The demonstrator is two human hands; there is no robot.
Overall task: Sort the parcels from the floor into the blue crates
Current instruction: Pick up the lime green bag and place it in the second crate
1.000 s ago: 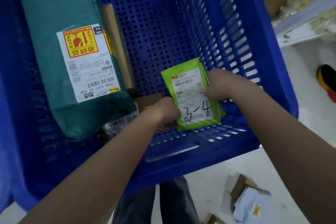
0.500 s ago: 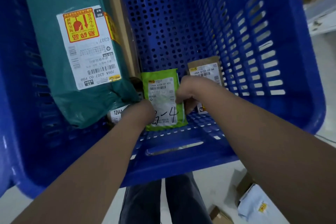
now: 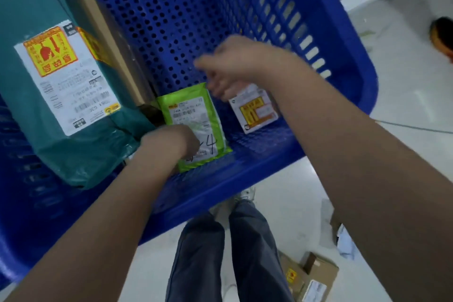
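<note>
Pale floor [image 3: 282,179] shows under a big blue crate [image 3: 343,95] with perforated walls, which fills most of the view. On the crate bottom, close to its near wall, lies the green parcel [image 3: 196,115] with a white label and a handwritten mark. The left hand [image 3: 171,142] rests on the parcel's near left corner with fingers curled over it; whether it grips or only presses I cannot tell, because the fingers are hidden. The right hand [image 3: 232,66] hovers above the parcel, apart from it, blurred, with fingers loose and holding nothing.

I judge that the placing step is almost done: the green parcel is already inside the crate and only the left hand needs to let go. The next move probably calls for lifting both arms out over the near rim and reaching down for another parcel.

Just beside the green parcel on the right lies a small brown parcel [image 3: 255,108] with a yellow sticker. On the left a large teal parcel [image 3: 61,86] leans on the left wall, with a long brown box [image 3: 110,44] behind it. The far middle of the crate bottom has free room. More boxes [image 3: 316,277] wait on the floor near the person's legs [image 3: 220,252].
</note>
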